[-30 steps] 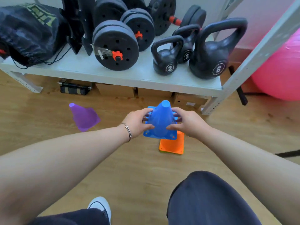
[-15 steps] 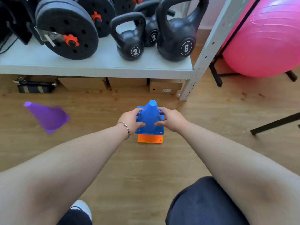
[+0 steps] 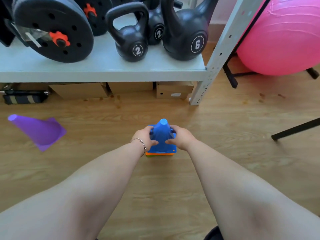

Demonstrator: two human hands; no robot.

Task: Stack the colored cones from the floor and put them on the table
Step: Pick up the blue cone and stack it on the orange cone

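A blue cone [image 3: 162,134] stands upright on the wooden floor in the middle of the view, pressed down over an orange cone [image 3: 159,154] of which only the base edge shows. A thin green edge peeks out beneath the orange base. My left hand [image 3: 144,137] grips the blue cone's left side and my right hand [image 3: 180,138] grips its right side. A purple cone [image 3: 37,130] lies tipped on its side on the floor at the left, apart from both hands.
A grey shelf [image 3: 103,73] carries black kettlebells [image 3: 131,40] and weight plates [image 3: 52,30] just beyond the cones; its leg [image 3: 199,94] stands at the right. Cardboard boxes [image 3: 173,90] sit beneath. A pink exercise ball [image 3: 284,35] and a black stand leg [image 3: 294,129] lie right.
Both hands have pushed the blue cone down onto the orange one; the orange base now shows only as a thin edge. The view has shifted right and closer.
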